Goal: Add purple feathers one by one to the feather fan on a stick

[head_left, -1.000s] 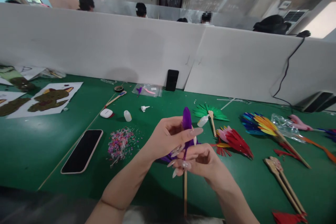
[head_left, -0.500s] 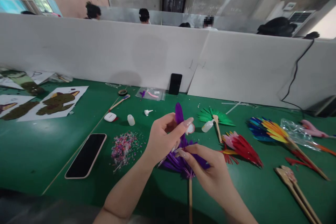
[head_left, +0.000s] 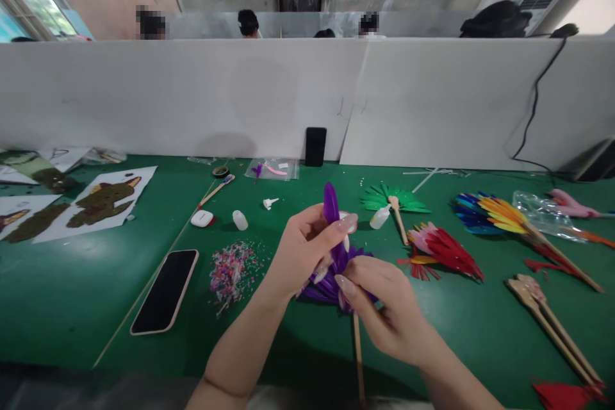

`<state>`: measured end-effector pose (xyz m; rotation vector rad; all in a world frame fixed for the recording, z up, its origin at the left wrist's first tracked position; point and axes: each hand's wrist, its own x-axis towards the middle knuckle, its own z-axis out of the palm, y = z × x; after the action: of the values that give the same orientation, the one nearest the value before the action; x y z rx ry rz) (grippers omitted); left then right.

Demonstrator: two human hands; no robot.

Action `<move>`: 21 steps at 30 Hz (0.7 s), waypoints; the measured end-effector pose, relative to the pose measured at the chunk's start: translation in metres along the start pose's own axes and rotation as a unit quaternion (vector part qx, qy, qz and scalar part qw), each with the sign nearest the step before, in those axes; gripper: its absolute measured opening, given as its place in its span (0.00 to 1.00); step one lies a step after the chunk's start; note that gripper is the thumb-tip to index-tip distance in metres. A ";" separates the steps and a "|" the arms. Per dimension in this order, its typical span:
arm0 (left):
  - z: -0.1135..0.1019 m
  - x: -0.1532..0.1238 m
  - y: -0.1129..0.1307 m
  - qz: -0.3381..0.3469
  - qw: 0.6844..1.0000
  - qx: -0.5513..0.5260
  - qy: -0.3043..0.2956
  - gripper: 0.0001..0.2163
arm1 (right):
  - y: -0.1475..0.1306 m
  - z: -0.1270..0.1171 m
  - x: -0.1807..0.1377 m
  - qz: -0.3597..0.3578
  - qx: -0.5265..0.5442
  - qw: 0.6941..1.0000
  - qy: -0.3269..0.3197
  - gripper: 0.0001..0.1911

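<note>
My left hand (head_left: 302,250) is closed, pinching an upright purple feather (head_left: 330,204) between thumb and fingers. Just below it my right hand (head_left: 384,307) is closed on a purple feather fan (head_left: 321,287), gripping it where the feathers meet its wooden stick (head_left: 358,359). The stick runs down toward me. Both hands hover over the green table (head_left: 72,295), touching each other at the fan.
A phone (head_left: 166,291) lies at left beside a confetti pile (head_left: 229,268). A white case (head_left: 202,218), small bottles (head_left: 239,220), a green fan (head_left: 391,200), a red fan (head_left: 444,250), a multicoloured fan (head_left: 490,214) and bare sticks (head_left: 548,320) lie around. White dividers (head_left: 192,96) stand behind, with other people beyond.
The hands stayed together while the fan tilted flatter and my right hand shifted its grip lower at the fan's base. The view swayed slightly.
</note>
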<state>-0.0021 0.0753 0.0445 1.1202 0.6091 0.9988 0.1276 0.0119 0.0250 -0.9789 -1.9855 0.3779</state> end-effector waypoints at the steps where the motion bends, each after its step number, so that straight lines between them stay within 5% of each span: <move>1: 0.001 -0.001 -0.001 0.000 1.000 -0.005 0.003 0.13 | 0.000 0.001 -0.001 0.002 0.010 1.000 0.019 0.14; 7: 0.010 -0.005 -0.007 0.021 0.998 -0.022 0.048 0.13 | -0.001 0.002 -0.007 0.080 0.097 0.985 0.120 0.14; 12: 0.012 -0.003 -0.007 0.024 0.996 -0.010 0.082 0.15 | 0.005 0.001 -0.007 0.180 0.199 0.953 0.142 0.12; 16: 0.011 -0.002 -0.001 0.049 0.990 0.017 0.133 0.17 | 0.020 0.012 0.004 0.213 0.184 0.953 0.112 0.10; 21: -0.005 -0.002 0.013 0.109 0.960 0.147 0.212 0.16 | 0.041 0.055 0.024 0.126 0.061 0.990 0.006 0.12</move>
<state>-0.0111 0.0769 0.0545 1.2608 1.0203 1.3890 0.0958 0.0620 -0.0167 -1.1524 -1.8081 0.6237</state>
